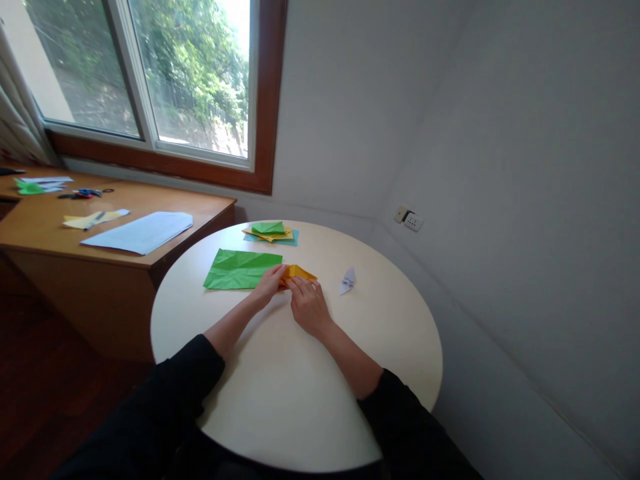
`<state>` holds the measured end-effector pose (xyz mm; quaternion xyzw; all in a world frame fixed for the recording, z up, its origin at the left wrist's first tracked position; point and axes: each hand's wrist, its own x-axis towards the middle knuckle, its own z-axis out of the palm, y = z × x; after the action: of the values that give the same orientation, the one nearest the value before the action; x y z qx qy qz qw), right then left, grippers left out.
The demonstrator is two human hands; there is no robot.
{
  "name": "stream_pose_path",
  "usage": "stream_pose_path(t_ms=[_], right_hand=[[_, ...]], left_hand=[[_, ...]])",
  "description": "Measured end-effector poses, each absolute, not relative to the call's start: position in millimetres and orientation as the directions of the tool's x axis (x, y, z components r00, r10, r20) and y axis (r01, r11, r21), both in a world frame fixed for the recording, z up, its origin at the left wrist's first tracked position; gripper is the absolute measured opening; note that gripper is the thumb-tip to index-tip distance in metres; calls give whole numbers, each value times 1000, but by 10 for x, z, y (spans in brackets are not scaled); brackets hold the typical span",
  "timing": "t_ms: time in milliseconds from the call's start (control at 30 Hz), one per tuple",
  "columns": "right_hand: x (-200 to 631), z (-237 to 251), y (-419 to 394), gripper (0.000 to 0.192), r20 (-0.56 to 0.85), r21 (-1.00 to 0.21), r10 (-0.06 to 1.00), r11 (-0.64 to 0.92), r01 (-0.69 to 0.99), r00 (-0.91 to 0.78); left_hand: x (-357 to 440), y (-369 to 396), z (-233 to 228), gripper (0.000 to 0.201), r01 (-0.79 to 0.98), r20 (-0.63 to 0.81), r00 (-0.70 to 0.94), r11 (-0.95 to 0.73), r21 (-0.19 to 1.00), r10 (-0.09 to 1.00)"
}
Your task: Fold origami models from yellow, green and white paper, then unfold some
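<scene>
A folded piece of orange paper (301, 271) is held between both hands over the round white table (295, 400). My left hand (269, 283) is closed on its left end, with the fingertips partly hidden. On the near edge of the same paper, the fingers of my right hand (309, 305) are bent and pressed. A creased green sheet (240, 269) lies flat beside my left hand. To the right of my right hand rests a small folded white paper piece (347, 281).
Stacked green, yellow and blue papers (271, 232) sit at the table's far side. Left of it stands a wooden desk (50, 233) with white sheets (143, 232), yellow paper with a pen (95, 219) and scissors (85, 193). Walls close in behind and right.
</scene>
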<state>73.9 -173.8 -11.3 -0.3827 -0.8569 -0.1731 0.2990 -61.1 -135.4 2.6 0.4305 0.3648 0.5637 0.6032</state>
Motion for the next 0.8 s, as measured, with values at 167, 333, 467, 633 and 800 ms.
stream_pose_path(t_ms=[167, 333, 467, 633, 800], right_hand=[[742, -126, -1737, 42, 646, 75, 551, 643, 762, -528], [745, -148, -1724, 42, 647, 79, 551, 639, 765, -527], [746, -151, -1721, 42, 636, 69, 563, 640, 765, -528], [747, -132, -1732, 41, 624, 45, 577, 646, 762, -527], [750, -114, -1739, 42, 591, 44, 601, 643, 765, -538]], left_hand=[[-612, -1350, 20, 38, -362, 39, 111, 4, 932, 993], [-616, -1350, 12, 38, -361, 26, 134, 24, 932, 991], [-633, -1343, 4, 38, -364, 25, 137, 27, 931, 990], [-649, -1330, -6, 36, -383, 30, 132, 23, 923, 991], [-649, -1326, -12, 36, -378, 29, 119, 18, 926, 992]])
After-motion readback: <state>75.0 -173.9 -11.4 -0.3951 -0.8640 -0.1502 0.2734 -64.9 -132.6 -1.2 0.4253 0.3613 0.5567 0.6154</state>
